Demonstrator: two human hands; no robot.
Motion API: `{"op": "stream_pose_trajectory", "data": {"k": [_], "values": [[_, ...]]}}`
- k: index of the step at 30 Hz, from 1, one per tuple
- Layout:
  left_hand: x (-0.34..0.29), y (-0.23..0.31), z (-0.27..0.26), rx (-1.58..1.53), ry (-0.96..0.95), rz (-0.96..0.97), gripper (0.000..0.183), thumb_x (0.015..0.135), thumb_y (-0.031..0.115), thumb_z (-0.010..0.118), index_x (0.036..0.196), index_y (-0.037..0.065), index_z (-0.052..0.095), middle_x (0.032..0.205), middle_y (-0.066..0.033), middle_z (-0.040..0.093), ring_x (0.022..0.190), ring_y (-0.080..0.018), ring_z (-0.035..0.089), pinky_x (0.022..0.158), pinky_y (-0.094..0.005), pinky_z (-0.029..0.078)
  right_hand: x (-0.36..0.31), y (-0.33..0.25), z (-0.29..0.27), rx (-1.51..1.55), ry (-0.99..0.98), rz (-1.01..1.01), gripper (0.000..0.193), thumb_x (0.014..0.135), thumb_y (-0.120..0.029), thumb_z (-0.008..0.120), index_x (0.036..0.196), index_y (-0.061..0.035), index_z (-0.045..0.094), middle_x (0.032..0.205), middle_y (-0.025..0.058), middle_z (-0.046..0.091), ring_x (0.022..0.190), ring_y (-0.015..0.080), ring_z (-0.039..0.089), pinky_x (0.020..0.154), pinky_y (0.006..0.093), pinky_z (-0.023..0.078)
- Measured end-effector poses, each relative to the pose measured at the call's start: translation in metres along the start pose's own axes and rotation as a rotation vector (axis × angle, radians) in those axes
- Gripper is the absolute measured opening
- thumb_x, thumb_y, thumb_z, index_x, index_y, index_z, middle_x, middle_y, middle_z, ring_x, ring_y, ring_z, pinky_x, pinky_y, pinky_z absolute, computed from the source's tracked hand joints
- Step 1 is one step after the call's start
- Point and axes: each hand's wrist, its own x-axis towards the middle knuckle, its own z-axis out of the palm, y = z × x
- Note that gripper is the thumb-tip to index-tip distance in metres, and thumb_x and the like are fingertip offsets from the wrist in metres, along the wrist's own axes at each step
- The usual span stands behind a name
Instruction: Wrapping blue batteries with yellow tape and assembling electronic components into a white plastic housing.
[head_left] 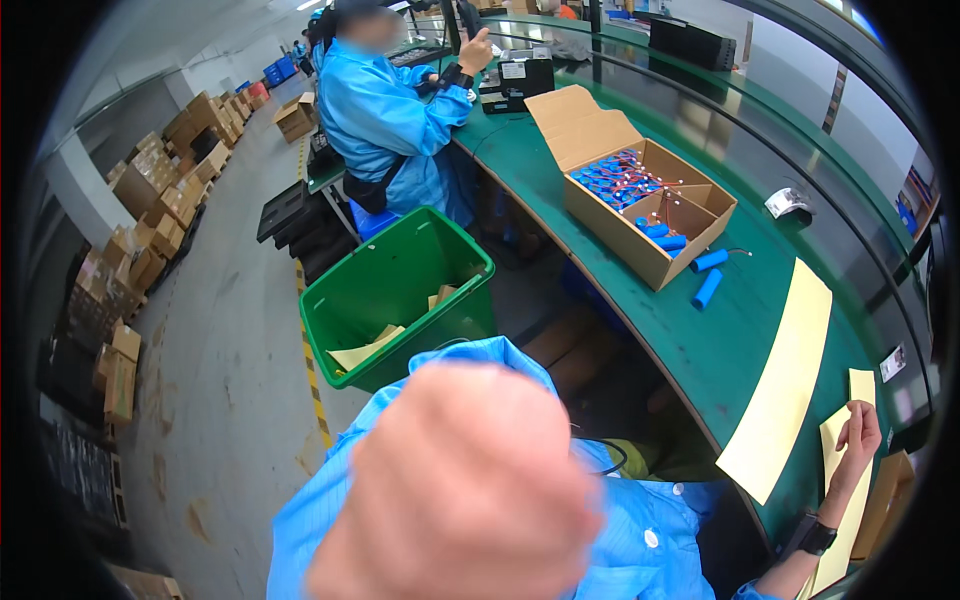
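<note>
Close to the camera, my left hand [465,480] is large and blurred in front of my blue jacket; its fingers are smeared and I cannot see anything in it. At the right, my right hand [858,438] is loosely curled with its fingers apart, over narrow pale yellow paper strips [833,447] at the bench's near end. A dark band circles that wrist. To its left lies a wider pale yellow sheet [785,385], reaching the bench edge. Beyond it, two blue cylindrical battery packs [707,289] lie beside an open cardboard box [640,232] holding several more with red wires.
A green bin [400,362] with yellow paper scraps stands left of the green bench [650,325]. Farther back, a person in blue [385,120] sits at the bench near a black device [518,85]. Stacked cartons [150,190] line the far-left floor. A brown carton [885,505] stands beside my right forearm.
</note>
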Motion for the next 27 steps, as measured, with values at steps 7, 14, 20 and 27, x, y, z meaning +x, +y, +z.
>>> {"op": "stream_pose_trajectory", "data": {"k": [7,14,20,27], "values": [[-0.103,-0.054,0.036,0.4,-0.255,-0.546,0.026,0.065,-0.009,0.058,0.089,-0.002,0.061,0.072,-0.0094,0.058,0.061,-0.0261,0.058,0.053,-0.036,0.048,0.009,0.011,0.003,0.012,-0.03,0.015,0.018,0.098,-0.019,0.054,0.091,-0.0041,0.062,0.06,-0.0049,0.042,0.047,0.0001,0.031,0.043,0.0184,0.022],[-0.132,-0.057,0.04,0.426,-0.297,-0.679,0.027,0.064,-0.009,0.057,0.089,0.0,0.06,0.073,-0.0105,0.059,0.063,-0.0275,0.061,0.054,-0.0364,0.05,0.009,0.013,0.0,-0.031,-0.048,0.029,0.019,0.098,-0.019,0.054,0.09,-0.0033,0.061,0.06,-0.0048,0.042,0.046,0.0001,0.031,0.042,0.0187,0.021],[-0.133,-0.059,0.037,0.425,-0.281,-0.669,0.026,0.064,-0.009,0.056,0.089,0.0,0.06,0.073,-0.0105,0.059,0.063,-0.0276,0.061,0.054,-0.0368,0.05,0.007,0.015,-0.004,-0.048,-0.025,0.034,0.019,0.098,-0.019,0.053,0.09,-0.003,0.061,0.062,-0.0042,0.044,0.046,0.0002,0.031,0.041,0.0188,0.021],[-0.134,-0.059,0.034,0.438,-0.28,-0.675,0.026,0.064,-0.009,0.057,0.089,0.001,0.06,0.073,-0.0101,0.059,0.063,-0.0274,0.061,0.054,-0.0366,0.05,0.013,0.017,0.001,-0.009,-0.042,0.035,0.019,0.099,-0.019,0.053,0.09,-0.0032,0.061,0.06,-0.0041,0.044,0.045,0.0003,0.032,0.041,0.0186,0.021]]}}
